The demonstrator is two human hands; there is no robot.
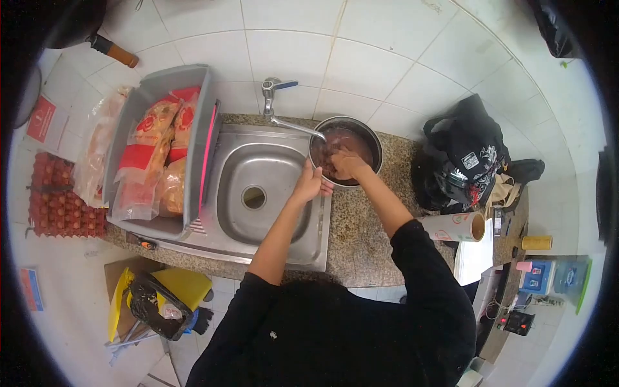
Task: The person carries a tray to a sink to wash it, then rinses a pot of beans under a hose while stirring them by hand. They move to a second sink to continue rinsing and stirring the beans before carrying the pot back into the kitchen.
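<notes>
A round metal pot (378,145) stands on the counter at the sink's right edge, under the faucet spout (300,128). Reddish-brown cloudy water (351,137) partly fills it, with small dark pieces that I cannot make out clearly. My left hand (310,185) grips the pot's near-left rim, fingers against its outer side. Inside the pot is my right hand (348,163), reaching down into the water. Its fingertips are hidden by the liquid and whatever lies in it.
Left of the pot is a steel sink (232,184). A grey bin (205,97) of packaged food stands beyond it, near red egg trays (61,200). On the right are a black bag (458,155) and a paper roll (451,227). A trash bin (158,303) sits below left.
</notes>
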